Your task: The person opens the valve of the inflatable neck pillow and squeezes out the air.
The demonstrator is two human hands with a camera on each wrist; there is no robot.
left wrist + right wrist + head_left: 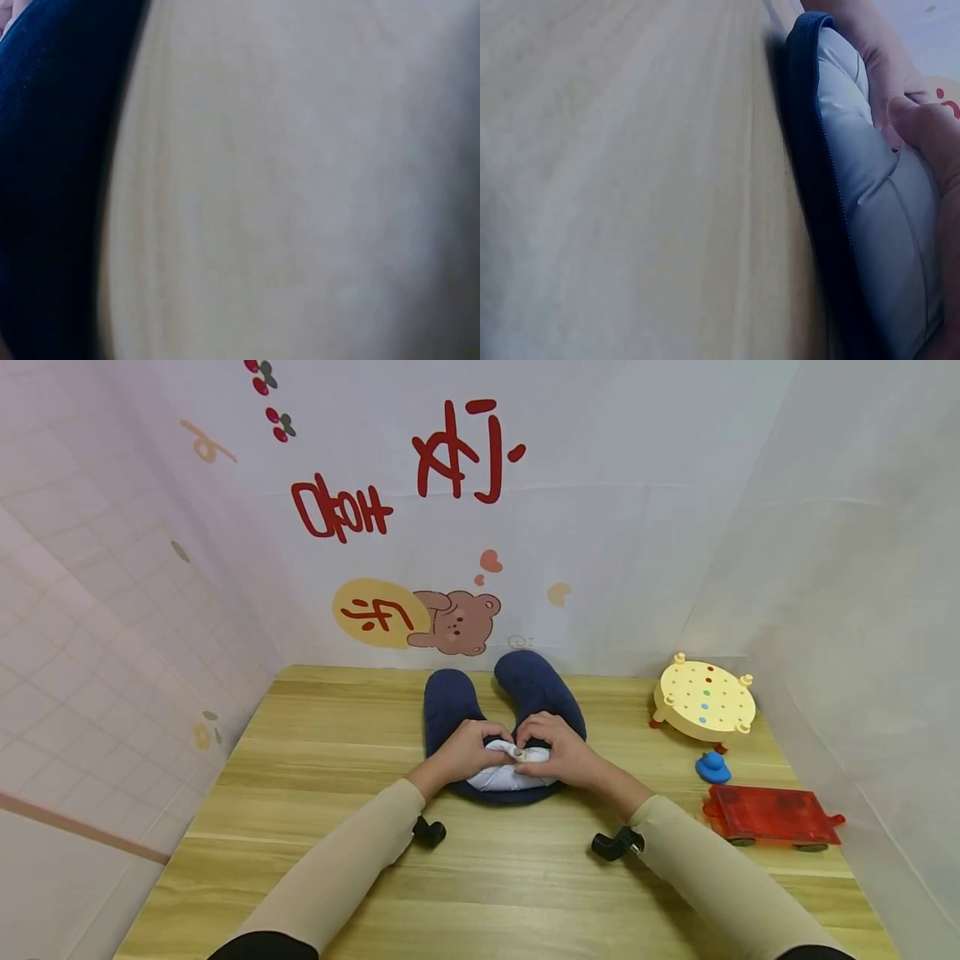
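A navy U-shaped neck pillow (448,703) lies on the wooden table with its two arms towards the back wall. Along its near, curved side the cover is unzipped, and white inner fabric (501,780) bulges out. My left hand (467,752) pinches this fabric from the left. From the right, my right hand (564,753) pinches it too, the fingertips of both hands close together. In the right wrist view the zipper edge (826,150) runs beside the puffy white inner (877,217). The left wrist view shows only navy cover (52,172) and blurred tabletop.
To the right stand a cream round pegboard toy (705,700) on short legs, a small blue duck-like toy (713,767) and a red translucent wheeled cart (776,815). White printed sheets hang behind and on both sides of the table (495,877).
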